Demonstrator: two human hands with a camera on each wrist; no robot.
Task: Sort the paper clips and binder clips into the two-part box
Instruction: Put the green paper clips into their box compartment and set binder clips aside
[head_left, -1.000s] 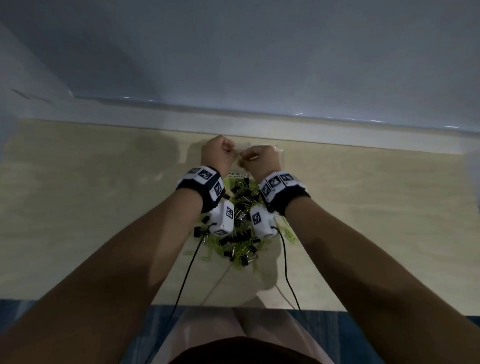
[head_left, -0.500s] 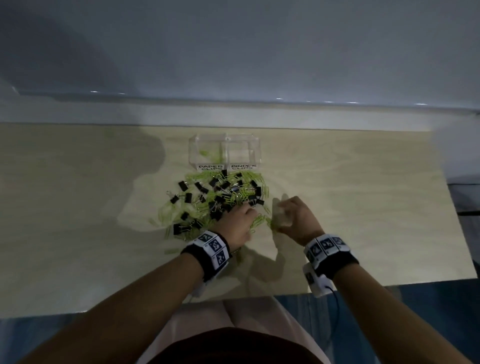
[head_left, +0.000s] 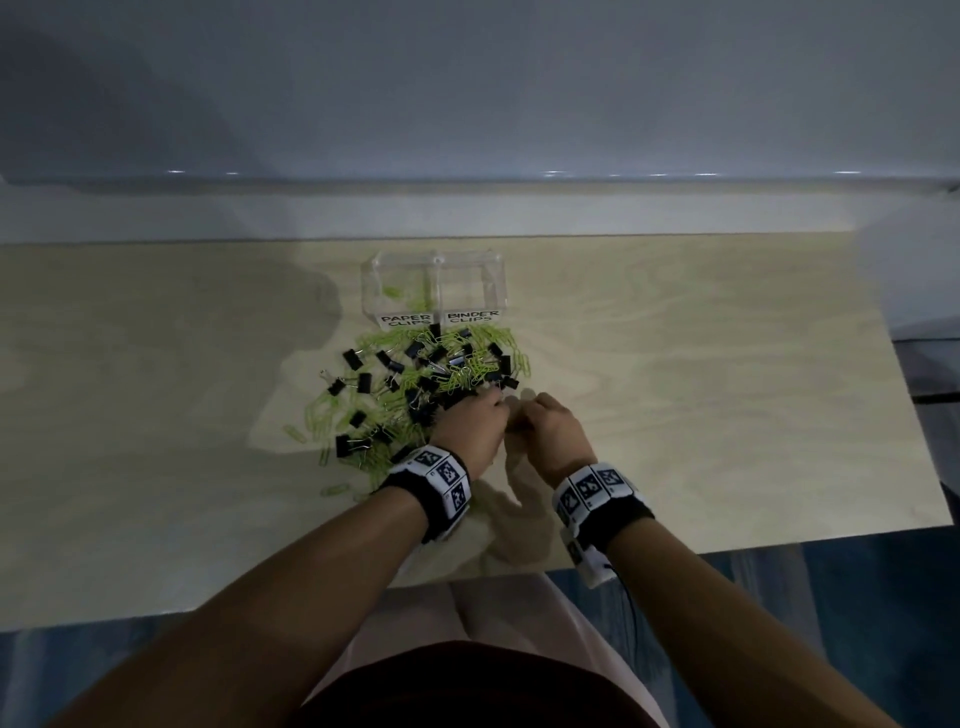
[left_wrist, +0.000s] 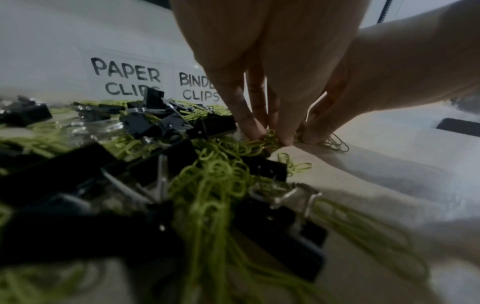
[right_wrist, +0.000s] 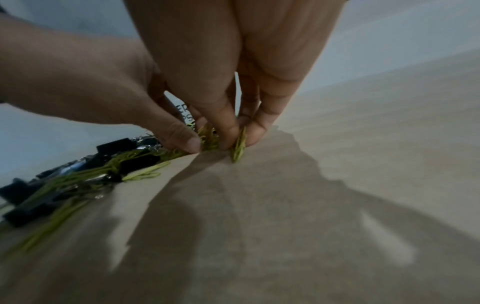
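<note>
A clear two-part box (head_left: 470, 260) stands at the back, labelled PAPER CLIPS on the left and BINDER CLIPS on the right. A few green clips lie in its left part. In front of it spreads a mixed pile of green paper clips (head_left: 457, 374) and black binder clips (head_left: 353, 358). At the pile's near right edge my left hand (head_left: 493, 410) pinches green paper clips (left_wrist: 271, 138) against the table. My right hand (head_left: 522, 413) is close beside it, its fingers pinching a small bunch of green paper clips (right_wrist: 239, 147).
The light wooden table (head_left: 701, 389) runs wide to both sides of the pile, with a pale wall ledge (head_left: 467, 208) behind the box. The table's near edge is just behind my wrists, over my lap.
Both hands came back from the box to the near right edge of the pile. They have drawn together and now pinch green paper clips.
</note>
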